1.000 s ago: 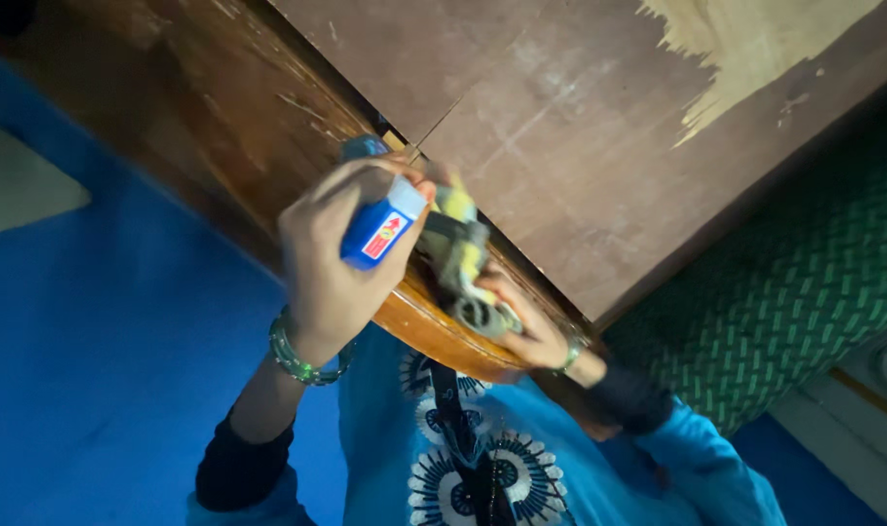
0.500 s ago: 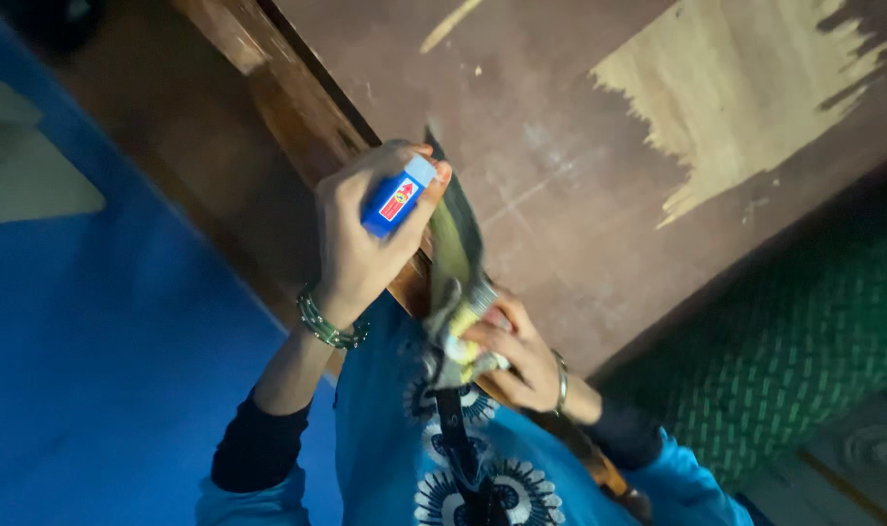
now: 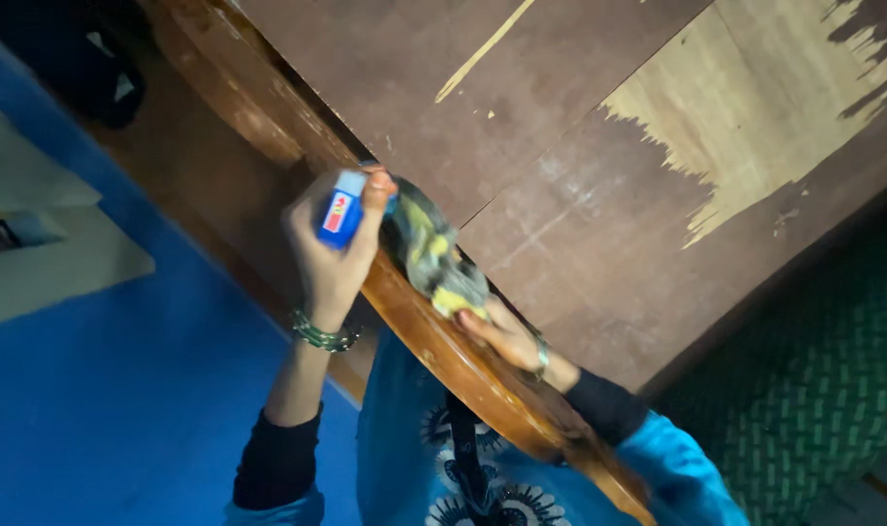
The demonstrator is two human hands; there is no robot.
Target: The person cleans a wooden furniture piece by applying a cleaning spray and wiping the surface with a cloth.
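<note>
Blue bottle, red-white label

- The left hand holds a small blue plastic bottle against the curved polished wooden rail.
- Just right of it, the right hand presses a crumpled yellow-grey cloth onto the rail.
- Behind lies the scratched brown wooden panel.

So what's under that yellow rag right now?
The rag lies bunched on the rounded wooden rail, pressed there by the right hand. The strip of rail directly beneath it is covered. The left hand holds a small blue bottle beside it.
</note>
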